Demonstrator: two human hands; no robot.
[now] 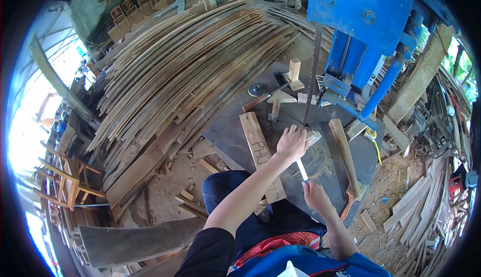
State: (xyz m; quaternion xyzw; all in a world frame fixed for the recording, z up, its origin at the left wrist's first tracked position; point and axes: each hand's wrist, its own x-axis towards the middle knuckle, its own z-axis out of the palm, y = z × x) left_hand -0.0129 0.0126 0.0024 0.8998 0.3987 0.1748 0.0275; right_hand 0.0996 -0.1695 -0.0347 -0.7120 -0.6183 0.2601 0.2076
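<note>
My left hand (pixel 292 143) is closed on a small pale wooden block (pixel 313 137), on the dark metal saw table (pixel 328 169) just in front of the upright band saw blade (pixel 314 66). Nearer to me, my right hand (pixel 316 197) grips the handle of a tool with a narrow bright blade (pixel 302 169). That blade points up toward the block; whether its tip touches the block I cannot tell, and its exact kind is unclear. Under my left forearm lies a plank with dark lettering (pixel 254 136). A long curved wooden piece (pixel 343 152) rests to the right.
The blue band saw housing (pixel 361 6) rises beyond the table. Wood offcuts (pixel 282 97) and a round black object (pixel 256 89) lie at its far side. A yellow tape measure (pixel 371 134) is at the right edge. A large stack of boards (pixel 195 61) fills the left.
</note>
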